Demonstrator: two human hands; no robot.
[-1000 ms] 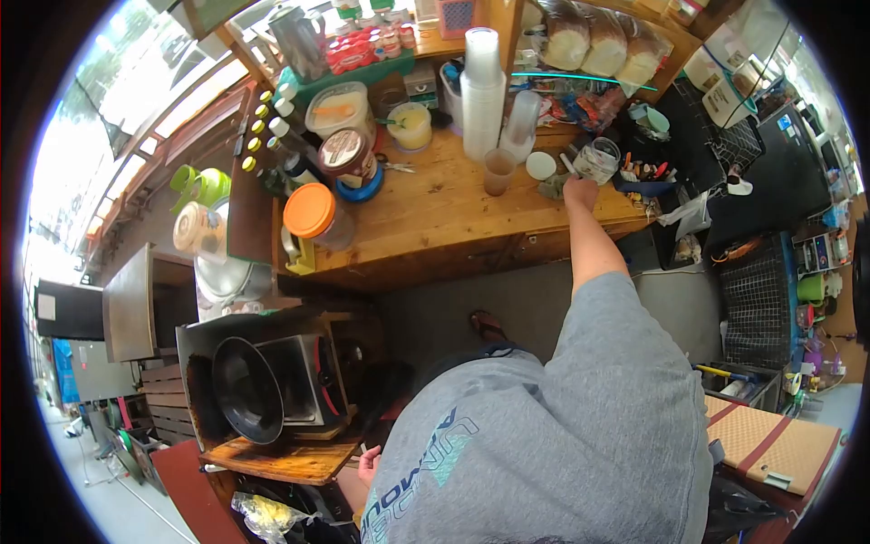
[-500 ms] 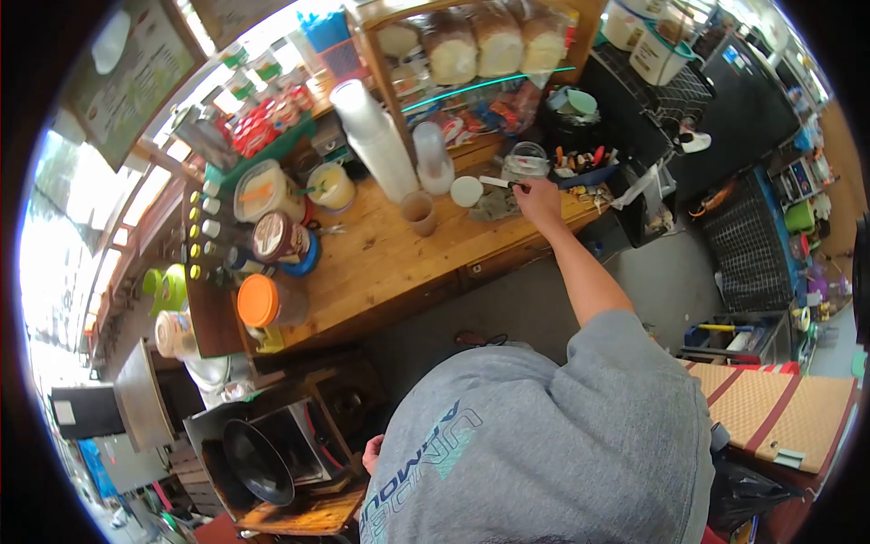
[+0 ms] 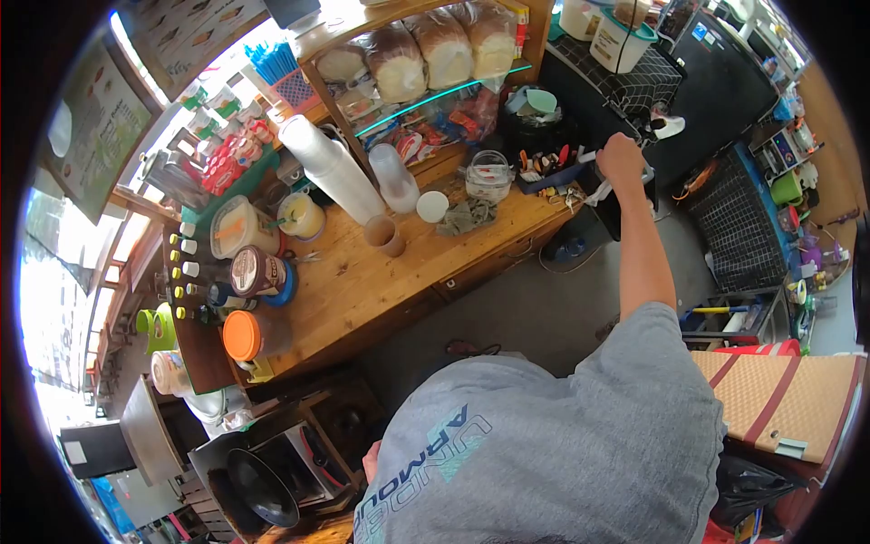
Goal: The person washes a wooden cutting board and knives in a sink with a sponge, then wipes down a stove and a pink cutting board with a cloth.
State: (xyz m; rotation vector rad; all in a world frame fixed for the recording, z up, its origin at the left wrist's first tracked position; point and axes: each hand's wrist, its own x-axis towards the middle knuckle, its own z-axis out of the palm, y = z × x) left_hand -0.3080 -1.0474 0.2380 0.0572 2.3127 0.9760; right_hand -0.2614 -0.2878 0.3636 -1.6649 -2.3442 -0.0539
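My right hand (image 3: pixel 621 161) is stretched out to the far right, past the end of the wooden counter, over a bin with a pale plastic bag (image 3: pixel 596 194). Its fingers are closed, and a slim white piece (image 3: pixel 587 157) sticks out on their left side; its kind is too small to make out. Nearby stands a blue tray (image 3: pixel 555 180) with several utensils. My left hand (image 3: pixel 371 461) shows only as a sliver beside the grey shirt, low down, so its fingers are mostly hidden.
On the wooden counter (image 3: pixel 362 290) are a brown-tinted cup (image 3: pixel 385 236), stacked plastic cups (image 3: pixel 331 172), a clear jar (image 3: pixel 488 177), a grey cloth (image 3: pixel 467 218) and an orange-lidded jar (image 3: pixel 243 335). Bread loaves (image 3: pixel 444 59) fill a shelf behind. A black wok (image 3: pixel 261 488) sits lower left.
My right hand has moved right, from beside the clear jar and cloth to above the bin, with the white piece still in it. The view has shifted, and my left hand stays low.
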